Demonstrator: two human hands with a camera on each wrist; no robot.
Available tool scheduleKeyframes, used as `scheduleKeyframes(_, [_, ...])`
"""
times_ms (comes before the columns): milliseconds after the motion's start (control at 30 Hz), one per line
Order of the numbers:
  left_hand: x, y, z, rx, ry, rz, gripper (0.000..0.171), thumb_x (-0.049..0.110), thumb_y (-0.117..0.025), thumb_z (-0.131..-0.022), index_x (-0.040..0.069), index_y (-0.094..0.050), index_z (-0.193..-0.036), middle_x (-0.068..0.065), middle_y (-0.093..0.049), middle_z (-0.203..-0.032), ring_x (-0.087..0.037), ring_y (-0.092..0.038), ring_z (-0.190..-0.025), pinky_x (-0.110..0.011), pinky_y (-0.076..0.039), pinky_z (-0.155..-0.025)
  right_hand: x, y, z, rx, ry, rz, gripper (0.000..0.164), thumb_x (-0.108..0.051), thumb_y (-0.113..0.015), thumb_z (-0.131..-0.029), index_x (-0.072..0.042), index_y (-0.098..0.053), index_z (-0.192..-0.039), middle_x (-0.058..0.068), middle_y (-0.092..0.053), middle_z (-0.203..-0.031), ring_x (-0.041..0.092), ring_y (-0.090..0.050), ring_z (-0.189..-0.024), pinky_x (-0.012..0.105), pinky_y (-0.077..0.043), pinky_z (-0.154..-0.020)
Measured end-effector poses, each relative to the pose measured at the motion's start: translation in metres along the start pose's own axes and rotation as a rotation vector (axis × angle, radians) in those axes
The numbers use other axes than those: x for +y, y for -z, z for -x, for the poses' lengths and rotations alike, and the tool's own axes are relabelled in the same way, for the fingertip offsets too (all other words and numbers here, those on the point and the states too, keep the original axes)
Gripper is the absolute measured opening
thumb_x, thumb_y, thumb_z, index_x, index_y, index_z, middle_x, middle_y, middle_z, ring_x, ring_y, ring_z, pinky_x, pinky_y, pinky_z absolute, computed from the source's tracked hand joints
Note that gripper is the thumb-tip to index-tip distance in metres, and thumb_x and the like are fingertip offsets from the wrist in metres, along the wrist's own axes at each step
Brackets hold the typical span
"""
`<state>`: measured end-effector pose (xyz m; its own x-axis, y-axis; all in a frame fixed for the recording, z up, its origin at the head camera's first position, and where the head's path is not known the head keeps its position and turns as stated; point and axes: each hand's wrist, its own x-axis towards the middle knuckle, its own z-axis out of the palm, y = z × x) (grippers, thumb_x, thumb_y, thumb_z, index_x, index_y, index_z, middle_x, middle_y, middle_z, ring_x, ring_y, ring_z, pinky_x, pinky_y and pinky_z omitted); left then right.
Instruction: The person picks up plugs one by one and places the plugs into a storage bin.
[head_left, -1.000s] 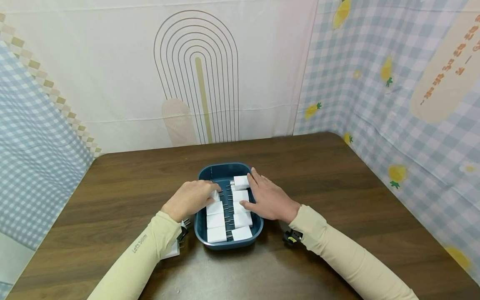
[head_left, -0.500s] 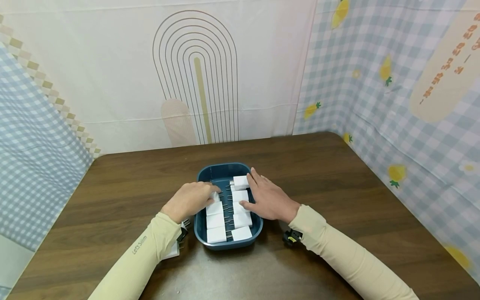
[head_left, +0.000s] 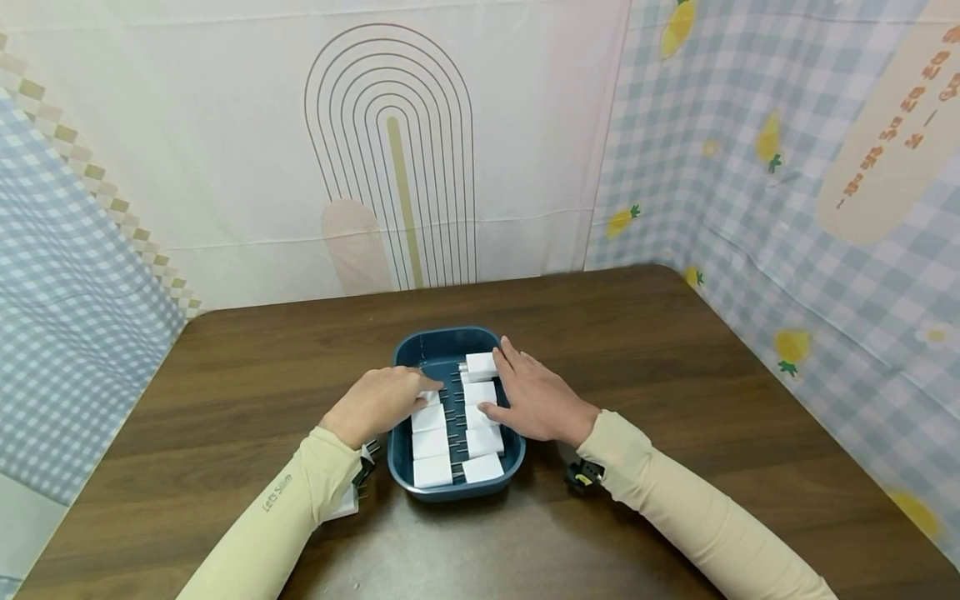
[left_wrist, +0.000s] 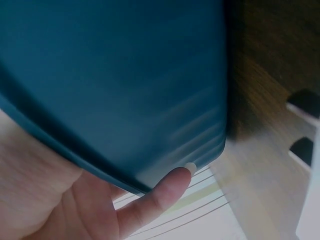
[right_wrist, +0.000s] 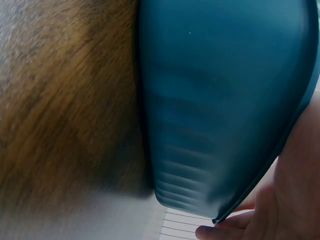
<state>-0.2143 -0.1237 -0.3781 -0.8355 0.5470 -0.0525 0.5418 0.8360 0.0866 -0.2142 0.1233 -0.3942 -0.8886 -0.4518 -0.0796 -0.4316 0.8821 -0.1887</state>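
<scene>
A dark blue plastic bin [head_left: 455, 493] holds two columns of white plug-in chargers, their metal prongs pointing inward. Over its left rim reaches my left hand [head_left: 378, 404]; thumb and index finger lie around the charger [head_left: 430, 397] at the far end of the left column, which they partly hide. In the left wrist view, one finger [left_wrist: 170, 190] extends along the bin's outside. My right hand [head_left: 542, 396] rests across the right rim with fingers straight and spread, its thumb on a charger [head_left: 480, 415] in the right column. The far right charger [head_left: 482, 365] touches its fingertips.
More white chargers [head_left: 345, 503] lie on the table left of the bin, partly behind the left wrist. The brown wooden table [head_left: 637, 350] backs onto a white cloth [head_left: 247, 167], with a checked cloth [head_left: 750, 183] at the right. A small camera [head_left: 583, 477] sits at the right wrist.
The left index finger has straightened slightly over the charger. The right hand and bin have stayed in place, with only a slight shift of the head view.
</scene>
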Motion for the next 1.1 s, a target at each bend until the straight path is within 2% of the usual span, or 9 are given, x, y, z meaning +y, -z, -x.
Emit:
scheduleKeyframes(300, [0.000, 0.001, 0.003, 0.018, -0.017, -0.021, 0.032, 0.019, -0.070, -0.097, 0.018, -0.072, -0.129, -0.011, -0.072, -0.127, -0.027, -0.070, -0.113, -0.043, -0.060, -0.094, 0.000, 0.000, 0.001, 0.002, 0.011, -0.008, 0.090, -0.058, -0.053, -0.100, -0.001, -0.019, -0.161, 0.018, -0.010, -0.170, 0.033, -0.022, -0.157, 0.048, -0.026, -0.126])
scheduleKeyframes(533, [0.000, 0.005, 0.008, 0.006, -0.039, -0.031, 0.029, 0.019, -0.070, -0.097, 0.014, -0.074, -0.125, -0.009, -0.074, -0.124, -0.026, -0.071, -0.113, -0.043, -0.058, -0.097, 0.000, 0.000, 0.001, 0.006, 0.009, -0.005, 0.090, -0.059, -0.052, -0.100, -0.001, -0.020, -0.161, 0.018, -0.010, -0.170, 0.032, -0.022, -0.157, 0.047, -0.025, -0.127])
scheduleKeyframes(800, [0.003, 0.016, 0.015, -0.023, -0.026, -0.023, 0.037, 0.023, -0.072, -0.095, 0.014, -0.070, -0.131, -0.010, -0.069, -0.133, -0.030, -0.066, -0.123, -0.047, -0.056, -0.102, 0.000, -0.001, 0.001, 0.009, 0.009, -0.009, 0.090, -0.059, -0.052, -0.100, -0.002, -0.020, -0.161, 0.018, -0.009, -0.171, 0.032, -0.022, -0.157, 0.048, -0.026, -0.126])
scheduleKeyframes(1100, [0.000, 0.031, 0.027, 0.067, -0.019, -0.064, 0.048, 0.026, -0.070, -0.097, 0.011, -0.060, -0.141, -0.014, -0.062, -0.141, -0.033, -0.060, -0.130, -0.048, -0.053, -0.106, 0.000, -0.001, 0.001, 0.014, 0.016, -0.010, 0.089, -0.057, -0.053, -0.100, 0.000, -0.020, -0.161, 0.019, -0.010, -0.170, 0.033, -0.022, -0.157, 0.048, -0.026, -0.127])
